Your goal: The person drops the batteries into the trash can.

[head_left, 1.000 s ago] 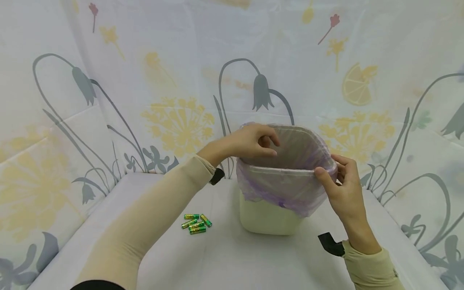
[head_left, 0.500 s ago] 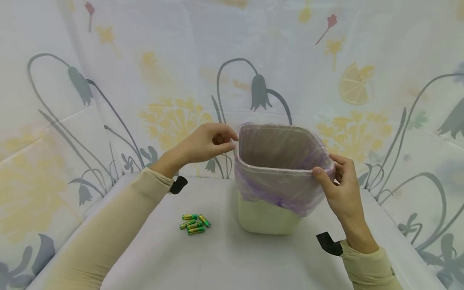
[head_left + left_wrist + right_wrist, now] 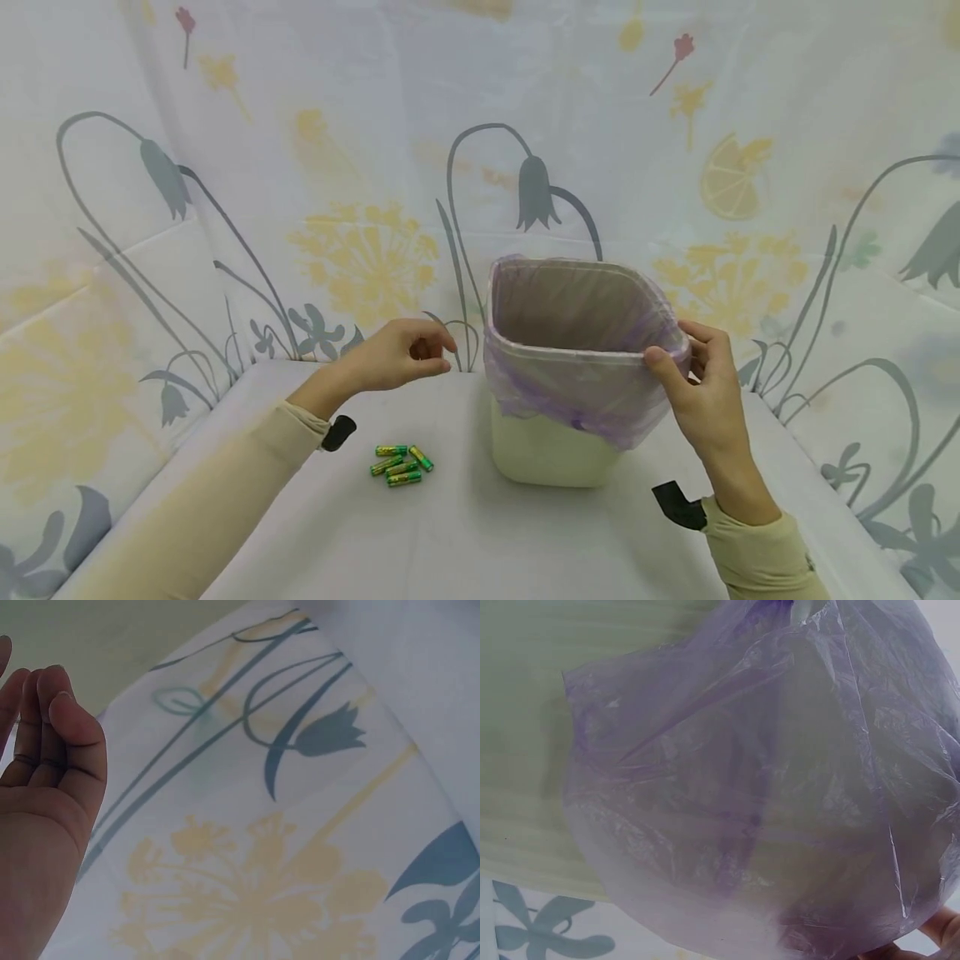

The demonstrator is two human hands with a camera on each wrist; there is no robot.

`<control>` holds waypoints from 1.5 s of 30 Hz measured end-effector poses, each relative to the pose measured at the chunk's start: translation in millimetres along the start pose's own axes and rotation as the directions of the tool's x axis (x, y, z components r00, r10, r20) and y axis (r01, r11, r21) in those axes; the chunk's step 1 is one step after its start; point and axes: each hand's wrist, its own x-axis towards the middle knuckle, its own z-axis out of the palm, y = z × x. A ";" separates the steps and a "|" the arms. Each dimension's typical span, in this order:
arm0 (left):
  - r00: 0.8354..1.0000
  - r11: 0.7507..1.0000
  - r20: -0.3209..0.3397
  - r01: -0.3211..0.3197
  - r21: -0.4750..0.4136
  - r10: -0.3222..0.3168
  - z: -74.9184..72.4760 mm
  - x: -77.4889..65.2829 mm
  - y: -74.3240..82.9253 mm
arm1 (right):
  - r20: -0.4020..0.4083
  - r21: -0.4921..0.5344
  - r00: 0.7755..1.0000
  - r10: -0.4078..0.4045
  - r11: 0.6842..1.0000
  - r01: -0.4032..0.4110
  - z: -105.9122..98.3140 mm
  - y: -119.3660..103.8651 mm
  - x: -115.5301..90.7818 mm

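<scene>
A pale green bin point(image 3: 543, 458) stands right of the middle of the table in the head view. Over its rim hangs a thin purple bin liner point(image 3: 555, 379), which fills most of the right wrist view as a crumpled sheet point(image 3: 697, 780). My right hand point(image 3: 708, 392) grips the lined rim at its right corner, thumb in front and fingers behind. Left of the bin, my left hand point(image 3: 397, 354) hangs in the air with loosely curled fingers and nothing in them. Several green and gold batteries point(image 3: 405, 478) lie on the table in front of it.
The table point(image 3: 450, 542) has a white cover. Behind it and at both sides hangs a cloth point(image 3: 360, 167) printed with flowers. Both sleeves carry dark straps near the wrists.
My left hand has moved left from over the bin's mouth, past its left edge, and lower, towards the batteries. My right hand keeps its grip on the rim.
</scene>
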 end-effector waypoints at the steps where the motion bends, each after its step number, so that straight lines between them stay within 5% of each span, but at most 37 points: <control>1: 1.000 1.000 0.008 0.005 -0.006 -0.005 3.8 -2.2 -3.9 | 0.001 0.000 1.000 0.000 1.000 0.000 0.2 -0.1 0.0; 26: 0.967 0.987 0.206 0.157 -0.020 -0.150 78.8 -42.8 -69.4 | -0.009 -0.002 1.000 -0.004 1.000 0.004 -0.1 1.1 -0.1; 37: 0.948 0.975 0.231 0.223 0.004 -0.218 93.2 -46.1 -86.0 | -0.004 0.003 1.000 -0.009 1.000 0.009 0.3 0.1 0.1; 45: 0.951 0.978 0.230 0.207 0.030 -0.209 99.4 -47.1 -88.9 | 0.000 0.008 1.000 -0.008 1.000 0.008 0.2 -0.2 -0.1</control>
